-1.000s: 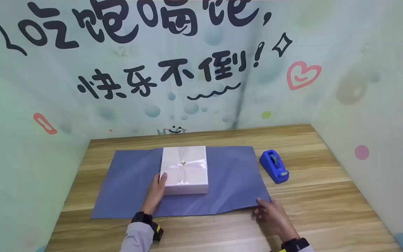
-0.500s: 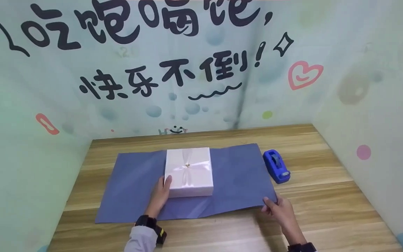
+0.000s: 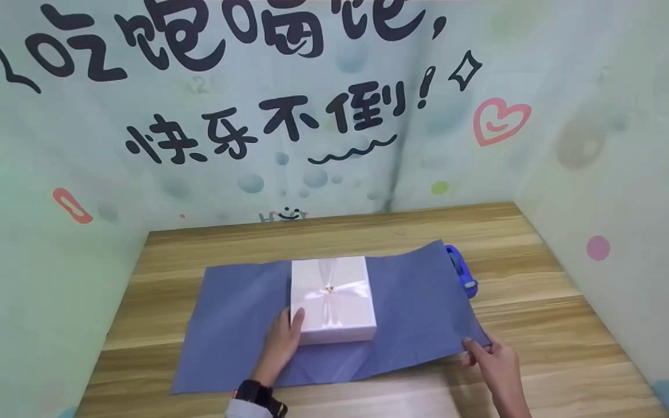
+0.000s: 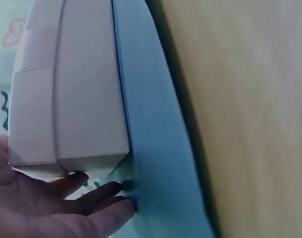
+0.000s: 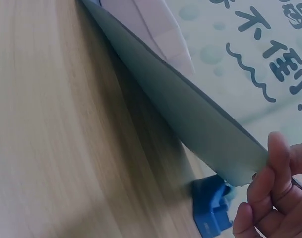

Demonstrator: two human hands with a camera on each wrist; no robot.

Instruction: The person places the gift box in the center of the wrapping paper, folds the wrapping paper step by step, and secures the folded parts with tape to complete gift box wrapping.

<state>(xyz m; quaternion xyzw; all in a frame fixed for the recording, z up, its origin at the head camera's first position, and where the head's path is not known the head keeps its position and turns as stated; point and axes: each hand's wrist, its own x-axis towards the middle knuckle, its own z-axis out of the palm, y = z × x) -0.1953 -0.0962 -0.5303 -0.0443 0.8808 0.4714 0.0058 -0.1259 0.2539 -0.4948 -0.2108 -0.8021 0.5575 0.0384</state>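
Observation:
A white gift box (image 3: 334, 316) with a pale ribbon and a small gold ornament lies on a blue sheet of wrapping paper (image 3: 416, 307). My left hand (image 3: 282, 342) rests at the box's front left corner, thumb on the lid. In the left wrist view its fingers (image 4: 108, 215) stretch out loosely beside the end of the box (image 4: 89, 94). My right hand (image 3: 497, 363) pinches the paper's front right corner between thumb and fingers. The right wrist view has that edge of the paper (image 5: 200, 119) raised above the table, its underside facing the camera.
A blue tape dispenser (image 3: 469, 281) stands right of the box, partly hidden behind the raised paper. The wooden table (image 3: 543, 325) meets printed wall sheets (image 3: 334, 191) at the back and on both sides.
The paper and the box have shifted right and towards me, both hands moving along. The paper's right side has risen and now covers part of the tape dispenser.

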